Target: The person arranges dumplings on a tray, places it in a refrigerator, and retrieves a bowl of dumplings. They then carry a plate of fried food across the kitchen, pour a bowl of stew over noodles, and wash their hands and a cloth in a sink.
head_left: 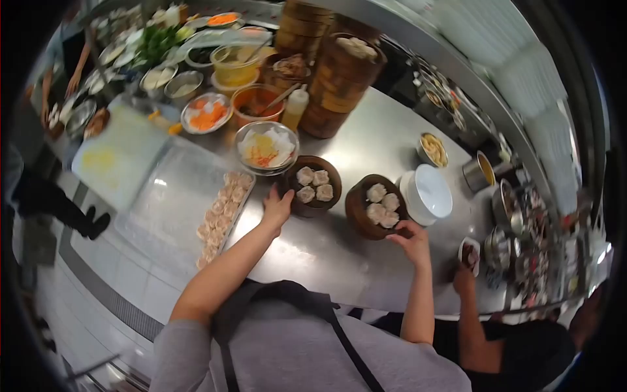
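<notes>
My left hand (278,209) is closed at the left rim of a round bamboo steamer (313,210) that holds several dumplings (315,183). To the right, my right hand (412,242) grips the lower right rim of a second bamboo steamer (361,222), which also holds several dumplings (383,205). Both steamers are upright on the metal table, a small gap between them. A tray (243,204) with rows of dumplings (219,219) lies left of my left hand. A metal bowl with white and orange food (266,149) stands behind the left steamer.
White bowls (431,194) stand right of the second steamer. Tall steamer stacks (333,91), a squeeze bottle (296,108) and an orange tub (255,104) are at the back. A cutting board (121,147) lies left. At right, another person's hand (464,281) holds a small dish (469,251).
</notes>
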A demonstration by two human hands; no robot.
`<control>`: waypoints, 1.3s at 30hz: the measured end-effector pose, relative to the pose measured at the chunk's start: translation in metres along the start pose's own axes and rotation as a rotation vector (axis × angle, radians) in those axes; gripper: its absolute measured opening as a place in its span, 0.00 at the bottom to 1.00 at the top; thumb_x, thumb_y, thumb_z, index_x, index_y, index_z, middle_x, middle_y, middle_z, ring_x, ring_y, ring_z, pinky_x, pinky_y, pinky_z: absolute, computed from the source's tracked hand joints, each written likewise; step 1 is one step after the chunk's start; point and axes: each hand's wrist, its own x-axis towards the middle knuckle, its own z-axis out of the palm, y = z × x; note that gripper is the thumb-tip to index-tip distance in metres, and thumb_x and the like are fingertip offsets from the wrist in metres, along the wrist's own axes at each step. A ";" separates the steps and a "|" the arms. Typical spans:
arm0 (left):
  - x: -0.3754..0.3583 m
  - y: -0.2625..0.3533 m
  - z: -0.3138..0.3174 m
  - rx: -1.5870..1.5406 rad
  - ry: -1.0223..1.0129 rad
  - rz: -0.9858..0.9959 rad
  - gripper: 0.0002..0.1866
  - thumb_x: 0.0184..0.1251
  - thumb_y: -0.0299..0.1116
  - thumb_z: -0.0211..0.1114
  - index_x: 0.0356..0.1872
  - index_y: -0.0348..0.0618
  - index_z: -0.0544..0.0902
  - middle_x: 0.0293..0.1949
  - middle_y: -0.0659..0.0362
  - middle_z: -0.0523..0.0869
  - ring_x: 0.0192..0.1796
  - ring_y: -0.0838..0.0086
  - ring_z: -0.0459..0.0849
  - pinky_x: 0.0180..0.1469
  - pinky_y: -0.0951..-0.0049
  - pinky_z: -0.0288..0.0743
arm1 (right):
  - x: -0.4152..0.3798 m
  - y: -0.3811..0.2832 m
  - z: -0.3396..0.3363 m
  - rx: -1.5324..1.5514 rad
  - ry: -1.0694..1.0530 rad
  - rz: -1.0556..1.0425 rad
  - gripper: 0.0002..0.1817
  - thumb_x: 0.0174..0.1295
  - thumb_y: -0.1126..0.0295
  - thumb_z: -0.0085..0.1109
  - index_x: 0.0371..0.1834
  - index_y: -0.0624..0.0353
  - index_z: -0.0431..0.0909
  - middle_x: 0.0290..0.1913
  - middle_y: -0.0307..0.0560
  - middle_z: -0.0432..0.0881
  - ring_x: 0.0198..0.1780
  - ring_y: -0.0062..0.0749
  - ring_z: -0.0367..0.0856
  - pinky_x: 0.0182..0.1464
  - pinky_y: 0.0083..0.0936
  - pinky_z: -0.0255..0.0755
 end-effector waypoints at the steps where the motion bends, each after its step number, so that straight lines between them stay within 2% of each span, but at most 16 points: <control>1: -0.009 0.011 0.017 0.017 0.025 -0.013 0.36 0.58 0.48 0.54 0.65 0.47 0.52 0.63 0.40 0.49 0.65 0.52 0.50 0.64 0.65 0.49 | 0.008 -0.007 -0.020 0.023 0.008 0.032 0.12 0.40 0.79 0.68 0.27 0.60 0.74 0.30 0.37 0.76 0.32 0.17 0.73 0.34 0.14 0.70; 2: -0.016 0.016 0.033 0.040 0.043 -0.025 0.34 0.59 0.46 0.53 0.65 0.46 0.52 0.62 0.40 0.53 0.64 0.52 0.51 0.63 0.66 0.49 | 0.016 -0.016 -0.040 0.048 0.023 0.067 0.12 0.40 0.79 0.67 0.27 0.61 0.73 0.27 0.33 0.76 0.32 0.15 0.73 0.33 0.14 0.68; 3: -0.022 0.008 -0.017 0.036 0.063 -0.054 0.34 0.59 0.46 0.53 0.65 0.46 0.52 0.62 0.40 0.53 0.64 0.52 0.51 0.63 0.66 0.49 | 0.018 -0.044 -0.003 -0.003 0.015 0.101 0.12 0.40 0.79 0.67 0.27 0.61 0.73 0.26 0.33 0.75 0.30 0.15 0.72 0.33 0.13 0.68; 6: -0.010 0.013 -0.010 0.037 0.032 0.031 0.33 0.59 0.42 0.54 0.63 0.42 0.54 0.60 0.39 0.53 0.62 0.53 0.57 0.61 0.65 0.54 | 0.072 -0.113 -0.023 -0.151 0.042 -0.132 0.11 0.43 0.79 0.65 0.28 0.63 0.73 0.26 0.35 0.75 0.30 0.16 0.73 0.36 0.14 0.68; 9: 0.004 -0.001 -0.009 0.156 0.084 0.102 0.31 0.58 0.44 0.55 0.62 0.47 0.58 0.58 0.42 0.58 0.58 0.55 0.61 0.58 0.65 0.61 | 0.132 -0.158 -0.027 -0.135 0.113 -0.286 0.09 0.44 0.77 0.65 0.28 0.62 0.75 0.24 0.35 0.74 0.26 0.14 0.69 0.28 0.12 0.63; 10: -0.007 0.011 -0.011 0.114 0.073 0.073 0.32 0.58 0.43 0.56 0.62 0.44 0.58 0.58 0.41 0.58 0.60 0.54 0.59 0.62 0.65 0.53 | 0.150 -0.175 -0.025 -0.268 0.188 -0.317 0.09 0.43 0.74 0.66 0.26 0.63 0.76 0.23 0.33 0.74 0.26 0.14 0.68 0.30 0.12 0.63; 12: -0.011 0.014 -0.012 0.105 0.069 0.063 0.33 0.57 0.43 0.56 0.62 0.43 0.58 0.58 0.41 0.58 0.60 0.54 0.59 0.62 0.66 0.54 | 0.191 -0.195 -0.021 -0.273 0.210 -0.286 0.17 0.41 0.63 0.69 0.27 0.63 0.76 0.25 0.34 0.74 0.27 0.16 0.68 0.32 0.15 0.64; 15: -0.012 0.017 -0.014 0.113 0.063 0.063 0.33 0.57 0.44 0.57 0.62 0.42 0.57 0.58 0.40 0.58 0.60 0.54 0.59 0.61 0.66 0.55 | 0.269 -0.192 -0.014 -0.370 0.252 -0.446 0.14 0.46 0.64 0.66 0.31 0.60 0.75 0.25 0.35 0.72 0.26 0.16 0.69 0.29 0.12 0.62; 17: -0.012 0.016 -0.015 0.123 0.064 0.066 0.34 0.57 0.44 0.57 0.62 0.42 0.57 0.57 0.40 0.58 0.60 0.54 0.59 0.61 0.66 0.55 | 0.297 -0.201 -0.006 -0.182 0.118 -0.271 0.17 0.44 0.63 0.68 0.33 0.59 0.75 0.26 0.37 0.72 0.27 0.18 0.70 0.30 0.14 0.64; 24: -0.009 0.014 -0.018 0.140 0.030 0.056 0.34 0.56 0.44 0.58 0.62 0.42 0.57 0.58 0.41 0.58 0.59 0.54 0.61 0.62 0.67 0.55 | 0.314 -0.213 0.002 -0.090 0.198 -0.287 0.25 0.40 0.60 0.71 0.40 0.59 0.72 0.29 0.38 0.73 0.29 0.21 0.71 0.30 0.16 0.69; 26: -0.005 0.010 -0.016 0.203 0.056 0.077 0.34 0.56 0.42 0.59 0.62 0.43 0.57 0.57 0.44 0.58 0.58 0.57 0.64 0.58 0.64 0.62 | 0.318 -0.206 0.003 -0.109 0.156 -0.385 0.27 0.40 0.57 0.70 0.41 0.59 0.72 0.30 0.39 0.74 0.29 0.23 0.73 0.30 0.17 0.69; 27: -0.001 0.005 -0.014 0.211 0.048 0.073 0.34 0.56 0.42 0.59 0.62 0.43 0.57 0.57 0.44 0.58 0.58 0.57 0.64 0.58 0.64 0.62 | 0.322 -0.201 0.002 -0.108 0.162 -0.376 0.27 0.40 0.57 0.70 0.41 0.59 0.72 0.30 0.39 0.74 0.29 0.23 0.73 0.30 0.17 0.69; 29: 0.008 -0.005 -0.008 -0.038 0.031 -0.019 0.36 0.54 0.40 0.62 0.62 0.45 0.56 0.57 0.47 0.59 0.56 0.61 0.66 0.47 0.64 0.72 | 0.329 -0.190 0.002 -0.475 0.293 -0.626 0.27 0.41 0.54 0.69 0.40 0.60 0.73 0.32 0.40 0.76 0.31 0.26 0.73 0.35 0.21 0.69; 32: 0.007 -0.014 0.007 0.100 0.074 0.054 0.37 0.53 0.38 0.63 0.63 0.46 0.54 0.57 0.50 0.58 0.54 0.63 0.68 0.37 0.67 0.77 | 0.322 -0.191 0.003 -0.703 0.444 -0.757 0.26 0.42 0.52 0.67 0.36 0.61 0.74 0.32 0.41 0.75 0.31 0.28 0.72 0.37 0.24 0.68; 36: -0.019 0.023 0.014 0.033 0.021 -0.102 0.40 0.53 0.39 0.63 0.64 0.48 0.49 0.57 0.49 0.54 0.51 0.61 0.69 0.35 0.67 0.80 | 0.322 -0.188 0.002 -0.624 0.477 -0.823 0.24 0.42 0.52 0.67 0.31 0.63 0.74 0.27 0.41 0.74 0.29 0.29 0.70 0.35 0.25 0.67; 39: -0.014 0.027 0.017 -0.033 0.032 -0.191 0.38 0.54 0.38 0.62 0.64 0.51 0.49 0.57 0.49 0.52 0.50 0.58 0.70 0.35 0.65 0.81 | 0.321 -0.197 -0.002 -0.431 0.282 -0.809 0.23 0.44 0.53 0.66 0.29 0.63 0.73 0.25 0.40 0.73 0.28 0.28 0.70 0.34 0.23 0.66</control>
